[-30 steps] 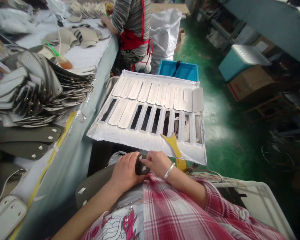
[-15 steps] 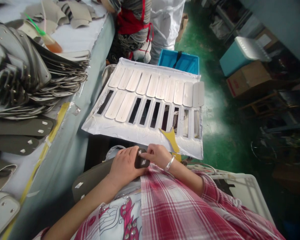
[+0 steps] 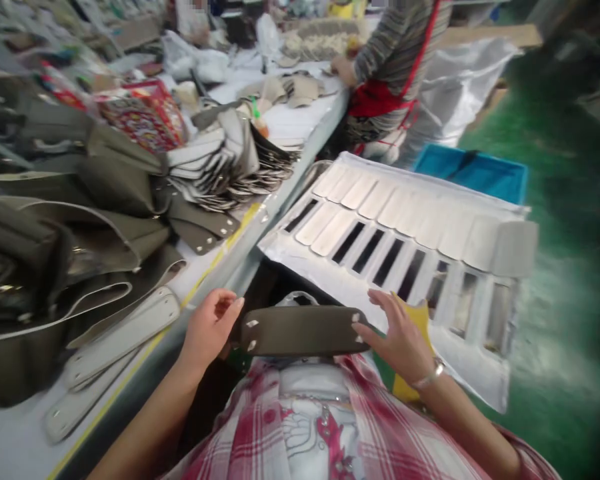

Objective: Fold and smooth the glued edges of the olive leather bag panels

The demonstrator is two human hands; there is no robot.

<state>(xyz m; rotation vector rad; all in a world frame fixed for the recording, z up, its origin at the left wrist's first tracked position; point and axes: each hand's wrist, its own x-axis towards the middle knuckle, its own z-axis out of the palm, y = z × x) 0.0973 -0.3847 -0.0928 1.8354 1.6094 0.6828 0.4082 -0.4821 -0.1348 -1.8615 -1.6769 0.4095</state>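
Leather-goods workshop: stacked cut pieces (image 3: 230,167) on workbench (image 3: 300,120)
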